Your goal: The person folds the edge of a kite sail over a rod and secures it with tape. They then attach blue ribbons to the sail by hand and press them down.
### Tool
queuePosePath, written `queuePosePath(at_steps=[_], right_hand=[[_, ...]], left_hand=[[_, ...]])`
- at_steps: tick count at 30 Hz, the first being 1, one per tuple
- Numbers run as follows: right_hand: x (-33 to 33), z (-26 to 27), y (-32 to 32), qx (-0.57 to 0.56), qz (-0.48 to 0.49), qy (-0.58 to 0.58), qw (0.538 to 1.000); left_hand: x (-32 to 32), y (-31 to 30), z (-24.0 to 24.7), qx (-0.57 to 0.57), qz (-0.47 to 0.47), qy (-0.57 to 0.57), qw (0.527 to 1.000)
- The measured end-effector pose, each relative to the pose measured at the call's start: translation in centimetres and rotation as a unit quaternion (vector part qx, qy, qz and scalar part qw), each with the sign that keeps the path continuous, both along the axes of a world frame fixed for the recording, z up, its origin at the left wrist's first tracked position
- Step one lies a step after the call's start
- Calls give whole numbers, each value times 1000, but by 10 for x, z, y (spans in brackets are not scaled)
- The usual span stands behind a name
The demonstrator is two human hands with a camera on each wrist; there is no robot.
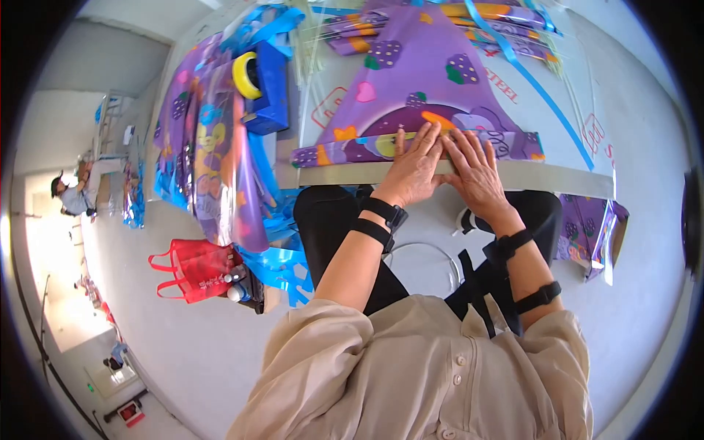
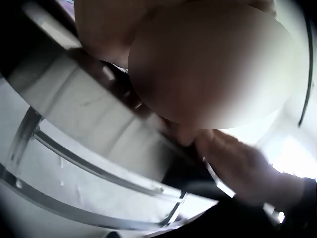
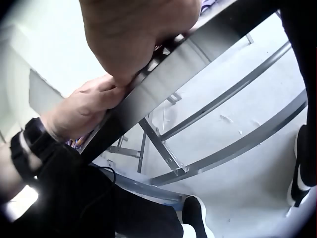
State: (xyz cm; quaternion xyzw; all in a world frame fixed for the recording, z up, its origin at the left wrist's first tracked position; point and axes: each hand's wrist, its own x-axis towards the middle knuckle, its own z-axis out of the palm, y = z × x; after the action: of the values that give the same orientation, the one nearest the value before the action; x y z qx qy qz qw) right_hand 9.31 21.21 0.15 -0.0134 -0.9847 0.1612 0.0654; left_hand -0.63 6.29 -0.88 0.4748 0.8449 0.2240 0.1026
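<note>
A purple printed plastic sheet with berry and heart pictures lies on the table. Its near end is folded or rolled into a flat strip along the front edge. My left hand presses on this strip with straight fingers, pointing away from me. Beside it, my right hand rests flat on the strip, fingers extended and slightly spread. The thumbs come close together at the table edge. In the right wrist view, the right hand looms large above the metal edge, with the left hand beyond it.
Left on the table stands a blue tape dispenser with a yellow tape roll. Printed plastic pieces hang over the left side. More folded pieces lie at the back. A red bag is below left; metal bars run under the table.
</note>
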Motion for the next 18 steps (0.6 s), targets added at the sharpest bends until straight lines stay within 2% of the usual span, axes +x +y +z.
queuePosePath(at_steps=[1, 2, 4, 6, 8, 9, 11, 14, 18], right_hand=[[-1, -8, -3, 15, -12, -31, 999], [0, -10, -4, 12, -7, -26, 1000], [-1, -8, -6, 30, -19, -41, 999], [0, -3, -8, 25, -17, -52, 998], [-1, -2, -8, 23, -16, -51, 998], [-1, -2, -7, 26, -17, -47, 998], [-1, -4, -7, 19, -16, -48, 999], [-1, -7, -6, 18, -17, -52, 998], [1, 1, -7, -12, -18, -52, 998]], left_hand=[[-7, -5, -1, 69, 1, 42, 997], [-16, -14, -1, 66, 6, 47, 997], [-43, -37, 22, 162, 155, -128, 966], [-82, -62, 15, 137, 305, 94, 938], [-107, -83, 33, -9, 405, 172, 898], [-118, -92, 33, -5, 405, 174, 898], [-137, -108, 23, -127, 404, 104, 900], [-147, -119, 13, -130, 394, 103, 904], [-124, -118, 38, -91, 405, 205, 887]])
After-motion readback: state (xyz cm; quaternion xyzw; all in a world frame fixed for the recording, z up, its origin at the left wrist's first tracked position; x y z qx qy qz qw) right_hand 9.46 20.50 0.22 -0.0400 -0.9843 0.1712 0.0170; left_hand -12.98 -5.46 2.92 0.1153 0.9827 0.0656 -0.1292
